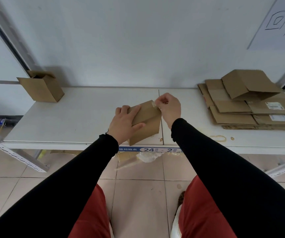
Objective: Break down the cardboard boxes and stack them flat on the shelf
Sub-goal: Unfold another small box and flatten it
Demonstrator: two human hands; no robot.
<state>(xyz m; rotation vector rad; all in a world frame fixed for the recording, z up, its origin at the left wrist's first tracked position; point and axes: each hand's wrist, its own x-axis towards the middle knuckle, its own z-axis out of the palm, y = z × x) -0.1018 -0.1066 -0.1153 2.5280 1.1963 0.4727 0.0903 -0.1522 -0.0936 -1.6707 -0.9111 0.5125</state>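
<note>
A small brown cardboard box (148, 122) stands tilted on the white shelf (80, 117) near its front edge. My left hand (123, 123) grips the box's left side, thumb on its front face. My right hand (168, 107) pinches a strip of clear tape (153, 104) at the box's top right corner. A stack of flattened cardboard boxes (251, 107) lies at the shelf's right end, its top piece partly folded up. An open, upright cardboard box (41, 86) stands at the back left of the shelf.
The wall rises right behind the shelf. A blue label strip (148, 149) runs along the shelf's front edge. Cardboard scraps and crumpled plastic (138, 158) lie on the tiled floor under it. Metal shelf uprights stand at left and right.
</note>
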